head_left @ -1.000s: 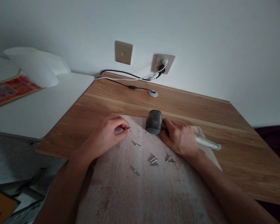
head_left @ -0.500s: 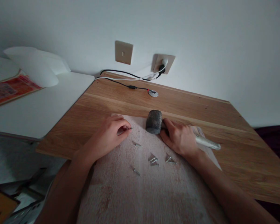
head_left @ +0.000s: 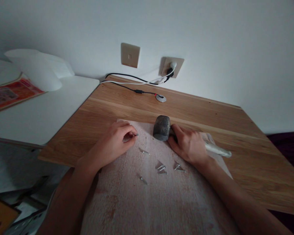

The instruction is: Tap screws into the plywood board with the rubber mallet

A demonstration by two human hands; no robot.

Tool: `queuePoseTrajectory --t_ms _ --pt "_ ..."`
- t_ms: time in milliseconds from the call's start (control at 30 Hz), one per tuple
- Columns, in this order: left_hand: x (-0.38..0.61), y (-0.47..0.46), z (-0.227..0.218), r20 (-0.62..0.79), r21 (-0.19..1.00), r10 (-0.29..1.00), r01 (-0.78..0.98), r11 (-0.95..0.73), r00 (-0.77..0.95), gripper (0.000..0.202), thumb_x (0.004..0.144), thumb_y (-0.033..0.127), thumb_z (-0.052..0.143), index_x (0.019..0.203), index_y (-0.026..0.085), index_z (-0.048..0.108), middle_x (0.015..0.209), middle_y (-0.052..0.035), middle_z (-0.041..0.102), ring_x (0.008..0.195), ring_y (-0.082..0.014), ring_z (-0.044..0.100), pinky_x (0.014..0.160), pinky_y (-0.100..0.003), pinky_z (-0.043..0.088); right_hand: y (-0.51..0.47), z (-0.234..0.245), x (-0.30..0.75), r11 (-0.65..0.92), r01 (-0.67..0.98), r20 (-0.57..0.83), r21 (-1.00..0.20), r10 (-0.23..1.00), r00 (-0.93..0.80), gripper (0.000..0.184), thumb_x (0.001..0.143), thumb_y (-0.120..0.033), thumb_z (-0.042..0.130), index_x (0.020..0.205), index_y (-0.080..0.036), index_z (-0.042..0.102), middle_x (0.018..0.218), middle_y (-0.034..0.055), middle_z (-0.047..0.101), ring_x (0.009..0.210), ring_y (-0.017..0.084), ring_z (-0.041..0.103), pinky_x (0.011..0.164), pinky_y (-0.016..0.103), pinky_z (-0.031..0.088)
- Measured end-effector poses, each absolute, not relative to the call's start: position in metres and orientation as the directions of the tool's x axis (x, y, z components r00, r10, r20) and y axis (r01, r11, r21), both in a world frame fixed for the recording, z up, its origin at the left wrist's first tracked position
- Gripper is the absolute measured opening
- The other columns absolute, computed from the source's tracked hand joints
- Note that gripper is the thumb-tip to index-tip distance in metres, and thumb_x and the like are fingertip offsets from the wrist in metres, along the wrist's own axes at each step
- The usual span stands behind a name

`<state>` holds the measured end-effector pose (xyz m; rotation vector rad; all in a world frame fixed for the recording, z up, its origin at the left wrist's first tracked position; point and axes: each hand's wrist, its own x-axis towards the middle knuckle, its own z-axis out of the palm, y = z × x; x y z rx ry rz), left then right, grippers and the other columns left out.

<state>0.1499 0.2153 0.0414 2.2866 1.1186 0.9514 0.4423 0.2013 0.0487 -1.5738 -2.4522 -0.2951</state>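
Note:
My left hand (head_left: 117,138) rests at the far left part of a pale, worn board (head_left: 147,205). Its thumb and forefinger are pinched on a small screw (head_left: 137,134), mostly hidden by the fingertips. Fingers of my right hand (head_left: 188,143) wrap round the handle of a rubber mallet (head_left: 161,128), close behind its dark head. The mallet lies over the far right part of the board. Between my hands are two small dark holes in the board. Nearer me lie several loose silver screws, among them one screw (head_left: 145,152), another screw (head_left: 143,180) and a small cluster of screws (head_left: 162,168).
The board lies on a wooden table (head_left: 235,127) against a wall. Cables (head_left: 132,77) run along its back edge to a wall socket (head_left: 175,67), near a metal grommet (head_left: 161,98). At the left, a white table (head_left: 63,104) bears a red printed sheet (head_left: 17,93) and white rolled material (head_left: 42,70).

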Motion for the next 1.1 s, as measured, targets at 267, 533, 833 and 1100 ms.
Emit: queuePoseTrajectory --t_ms 267,533,833,1100 --pt "0.1483 0.2164 0.0369 0.401 0.639 0.804 0.495 -0.589 0.438 0.018 0.087 0.001 0.068 0.087 0.019 0.068 0.09 0.0005 0.071 0.088 -0.0169 0.065 0.082 -0.033 0.048 0.2016 0.0493 0.441 0.396 0.917 0.28 0.048 0.876 -0.393 0.021 0.097 -0.032 0.046 0.091 -0.02 0.062 0.077 0.0074 0.072 0.058 0.018 0.056 0.059 0.034 0.024" --pt "0.1519 0.2159 0.0388 0.402 0.589 0.804 0.548 -0.594 0.439 0.017 0.084 0.003 0.075 0.088 0.018 0.067 0.09 -0.0007 0.07 0.088 -0.0192 0.064 0.081 -0.035 0.049 0.2018 0.0479 0.4427 0.413 0.909 0.291 0.062 0.863 -0.412 0.022 0.099 -0.033 0.046 0.092 -0.019 0.062 0.078 0.0073 0.072 0.057 0.018 0.055 0.059 0.034 0.025" --pt "0.1544 0.2158 0.0391 0.441 0.551 0.77 0.538 -0.638 0.462 0.016 0.087 0.005 0.074 0.084 0.019 0.067 0.086 -0.0001 0.07 0.086 -0.0185 0.064 0.08 -0.034 0.048 0.2016 0.0491 0.4413 0.399 0.916 0.283 0.047 0.874 -0.395 0.022 0.097 -0.032 0.045 0.09 -0.019 0.062 0.077 0.0075 0.071 0.056 0.018 0.055 0.059 0.034 0.026" --pt "0.1573 0.2154 0.0383 0.428 0.532 0.777 0.566 -0.63 0.462 0.016 0.09 0.007 0.071 0.083 0.02 0.065 0.087 -0.0007 0.069 0.087 -0.0196 0.063 0.082 -0.036 0.048 0.2009 0.0531 0.4394 0.374 0.927 0.221 0.041 0.901 -0.373 0.023 0.098 -0.033 0.044 0.094 -0.02 0.063 0.082 0.0093 0.074 0.061 0.02 0.058 0.06 0.034 0.025"
